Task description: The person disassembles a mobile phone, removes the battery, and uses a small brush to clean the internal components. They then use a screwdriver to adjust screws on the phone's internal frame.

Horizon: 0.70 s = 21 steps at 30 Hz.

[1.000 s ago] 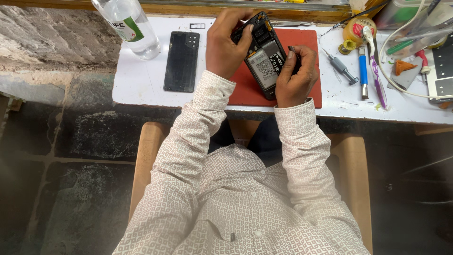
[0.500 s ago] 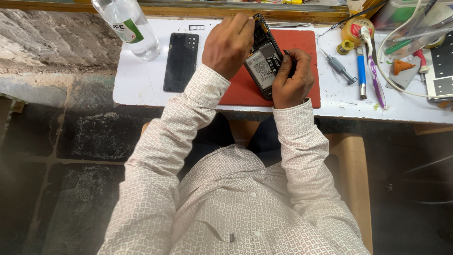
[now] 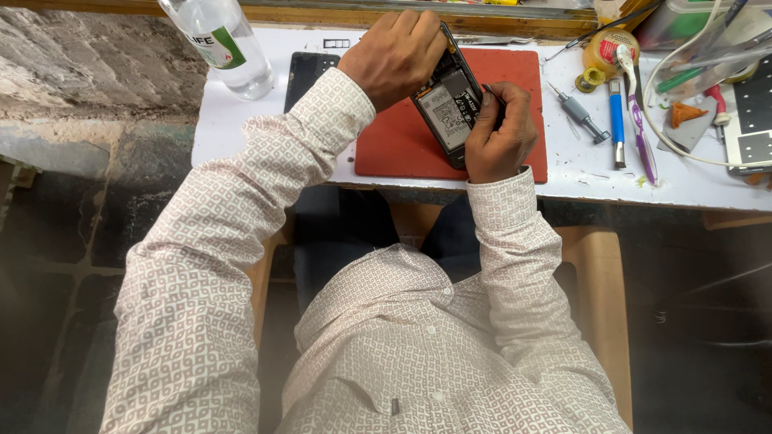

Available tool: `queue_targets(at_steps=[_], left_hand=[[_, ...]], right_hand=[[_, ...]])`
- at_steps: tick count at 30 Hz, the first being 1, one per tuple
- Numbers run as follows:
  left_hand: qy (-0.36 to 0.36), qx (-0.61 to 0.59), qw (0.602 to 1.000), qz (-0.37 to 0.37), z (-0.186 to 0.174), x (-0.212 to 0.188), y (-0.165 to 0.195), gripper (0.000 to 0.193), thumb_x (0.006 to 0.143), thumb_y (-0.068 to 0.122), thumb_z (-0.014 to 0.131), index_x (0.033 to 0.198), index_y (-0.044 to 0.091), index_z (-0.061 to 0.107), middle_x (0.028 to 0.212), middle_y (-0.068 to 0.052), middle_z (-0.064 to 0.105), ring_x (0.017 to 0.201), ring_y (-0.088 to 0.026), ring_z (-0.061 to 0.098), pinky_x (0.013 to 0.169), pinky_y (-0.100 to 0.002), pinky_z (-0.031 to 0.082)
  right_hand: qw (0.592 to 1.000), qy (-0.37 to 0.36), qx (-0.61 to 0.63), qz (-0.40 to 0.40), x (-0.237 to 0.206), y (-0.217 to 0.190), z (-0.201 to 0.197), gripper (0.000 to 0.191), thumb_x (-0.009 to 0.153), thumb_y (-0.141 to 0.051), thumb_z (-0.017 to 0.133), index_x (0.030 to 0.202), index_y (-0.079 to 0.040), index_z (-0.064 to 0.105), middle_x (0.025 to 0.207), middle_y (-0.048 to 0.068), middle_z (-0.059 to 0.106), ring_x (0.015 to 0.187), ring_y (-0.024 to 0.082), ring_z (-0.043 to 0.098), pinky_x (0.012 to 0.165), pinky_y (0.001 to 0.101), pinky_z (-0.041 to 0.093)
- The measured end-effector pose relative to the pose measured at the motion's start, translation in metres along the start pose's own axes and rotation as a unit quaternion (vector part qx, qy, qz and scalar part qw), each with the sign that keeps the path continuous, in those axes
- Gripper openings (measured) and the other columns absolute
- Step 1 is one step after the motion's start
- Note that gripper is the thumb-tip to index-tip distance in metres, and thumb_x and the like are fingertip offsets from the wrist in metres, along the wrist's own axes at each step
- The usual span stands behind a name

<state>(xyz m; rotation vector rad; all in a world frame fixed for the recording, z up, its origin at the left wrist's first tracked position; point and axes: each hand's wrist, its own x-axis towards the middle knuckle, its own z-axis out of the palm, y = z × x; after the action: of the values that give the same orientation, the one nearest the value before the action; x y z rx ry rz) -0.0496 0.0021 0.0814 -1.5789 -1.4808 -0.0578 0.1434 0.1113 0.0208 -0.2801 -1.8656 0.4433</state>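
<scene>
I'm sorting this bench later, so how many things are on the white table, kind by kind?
Opened phone, held by left hand and right hand: 1
Red mat: 1
Black back cover: 1
Clear bottle: 1
Screwdriver: 1
Toothbrush: 1
Blue tool: 1
Total: 7

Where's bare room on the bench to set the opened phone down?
Free: the lower left of the red mat, below the left hand, and white tabletop between bottle and mat. Crowded: right of the mat, with screwdriver, pens and cables.

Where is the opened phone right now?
Head view, top centre: the opened phone is held tilted over the red mat, between left hand and right hand.
</scene>
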Motion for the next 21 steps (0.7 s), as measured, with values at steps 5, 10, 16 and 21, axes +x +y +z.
queue_targets(at_steps=[5,10,16,21], left_hand=[[0.004,-0.075,0.997,-0.037,0.008,-0.006,-0.002,0.012,0.100,0.011,0.066,0.098,0.003,0.058,0.098,-0.009,0.054,0.085,-0.017,0.061,0.073,-0.030,0.057],[0.023,-0.124,0.989,-0.073,0.017,-0.015,-0.001,0.013,0.099,0.006,0.066,0.106,0.002,0.055,0.102,-0.009,0.053,0.088,-0.018,0.062,0.078,-0.032,0.058],[0.059,-0.140,0.983,-0.100,0.024,-0.021,0.003,0.017,0.100,0.009,0.067,0.106,0.003,0.052,0.100,-0.009,0.050,0.084,-0.019,0.059,0.074,-0.033,0.056],[0.067,-0.155,0.978,-0.122,0.027,-0.026,0.006,0.017,0.100,0.007,0.067,0.105,0.004,0.051,0.101,-0.009,0.049,0.084,-0.018,0.059,0.073,-0.033,0.055]], right_hand=[[1.000,-0.001,-0.011,-0.004,0.001,-0.001,0.000,0.003,0.108,-0.001,0.059,0.110,0.000,0.058,0.091,0.013,0.070,0.076,0.024,0.073,0.065,0.0341,0.057],[1.000,-0.007,-0.010,0.003,0.001,-0.002,0.000,0.004,0.108,-0.001,0.059,0.111,0.000,0.058,0.090,0.013,0.070,0.076,0.024,0.073,0.065,0.0345,0.056],[1.000,-0.007,-0.009,0.011,0.001,-0.002,0.001,0.004,0.108,-0.001,0.059,0.111,0.000,0.058,0.093,0.013,0.071,0.080,0.025,0.074,0.067,0.0351,0.058],[1.000,-0.014,-0.004,0.018,0.002,-0.004,0.001,0.004,0.108,-0.001,0.059,0.112,0.000,0.058,0.093,0.014,0.071,0.080,0.026,0.075,0.068,0.0354,0.058]])
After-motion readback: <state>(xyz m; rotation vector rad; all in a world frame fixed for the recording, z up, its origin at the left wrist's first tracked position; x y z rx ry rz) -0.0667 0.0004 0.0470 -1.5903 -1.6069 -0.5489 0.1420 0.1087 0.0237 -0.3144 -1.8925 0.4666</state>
